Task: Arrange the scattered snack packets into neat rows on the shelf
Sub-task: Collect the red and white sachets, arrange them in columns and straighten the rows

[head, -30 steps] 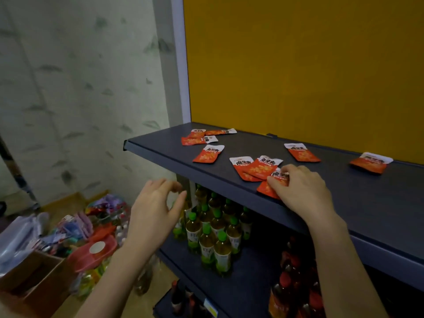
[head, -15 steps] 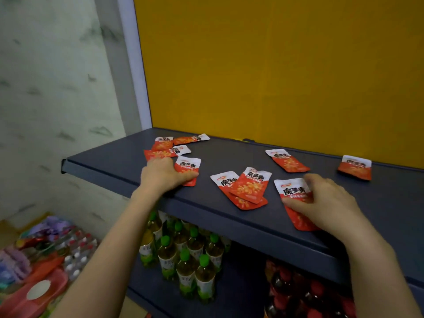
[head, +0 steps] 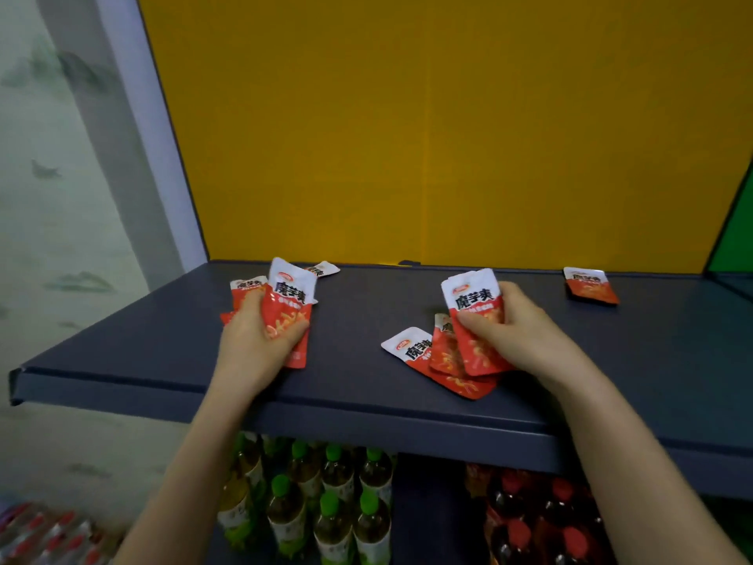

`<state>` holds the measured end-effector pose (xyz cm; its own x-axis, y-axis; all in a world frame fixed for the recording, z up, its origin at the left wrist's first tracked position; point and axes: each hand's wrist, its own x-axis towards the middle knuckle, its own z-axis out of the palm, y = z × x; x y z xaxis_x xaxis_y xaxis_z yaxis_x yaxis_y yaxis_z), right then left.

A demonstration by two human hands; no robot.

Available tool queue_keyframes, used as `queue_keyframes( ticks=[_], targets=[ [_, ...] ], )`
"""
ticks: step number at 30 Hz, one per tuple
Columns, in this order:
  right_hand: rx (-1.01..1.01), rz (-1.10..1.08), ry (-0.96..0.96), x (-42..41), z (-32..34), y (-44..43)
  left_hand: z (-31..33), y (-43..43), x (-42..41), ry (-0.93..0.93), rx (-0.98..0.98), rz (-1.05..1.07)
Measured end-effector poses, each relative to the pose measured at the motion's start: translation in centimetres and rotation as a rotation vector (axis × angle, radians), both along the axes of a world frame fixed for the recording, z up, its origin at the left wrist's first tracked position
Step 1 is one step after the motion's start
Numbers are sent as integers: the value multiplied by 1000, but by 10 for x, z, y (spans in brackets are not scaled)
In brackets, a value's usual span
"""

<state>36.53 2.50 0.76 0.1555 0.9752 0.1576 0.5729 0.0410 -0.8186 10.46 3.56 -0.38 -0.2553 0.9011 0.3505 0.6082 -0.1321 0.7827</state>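
1. Snack packets: red-and-white sachets with dark lettering, all on the top shelf, in two clusters plus two strays.
2. Left hand: over the left cluster, gripping the left packet, with the thumb laid across its red lower half and the fingers curled round its far edge. The packet's white top shows above the fingers.
3. Second left packet: just behind the gripped one, partly under the fingertips. A red corner beside the hand may belong to a third, but the count is uncertain.
4. Back packet: lies against the rear edge of the shelf, just behind the left cluster.
5. Right hand: grasps the right packet, thumb on its face, fingers wrapped behind.
6. Overlapped packet: directly beneath the right packet, mostly covered.
7. Flat packet: lies askew on the shelf, white end to the left, red end tucked under the two above it.
8. Lone packet: far right, near the rear edge, well apart from both hands.
9. Yellow back panel: upright behind the shelf, with a green panel adjoining at the right.
10. Green-capped bottles: grouped on the lower shelf, below the left hand.
11. Red-capped bottles: same lower shelf, to the right, in dim light.
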Motion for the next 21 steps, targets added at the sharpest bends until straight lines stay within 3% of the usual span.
queue_keyframes(
  ticks=[5,8,10,13,16,21],
  targets=[
    [-78,-147,-307,-22,-16,12,11,39,-56,14,-90,43],
    [-125,-175,-373,-23,-14,10,7,61,-69,261,-215,42],
    [-162,-173,-373,-23,-9,8,5,69,-72,381,-292,-2],
    [-219,-175,-323,-21,-2,11,9,76,-72,416,-382,-87],
    [-274,-144,-222,-20,6,15,15,84,-70,528,-406,-75],
    [-328,-141,-254,-19,17,20,18,94,-61,684,-394,-55]
  ],
)
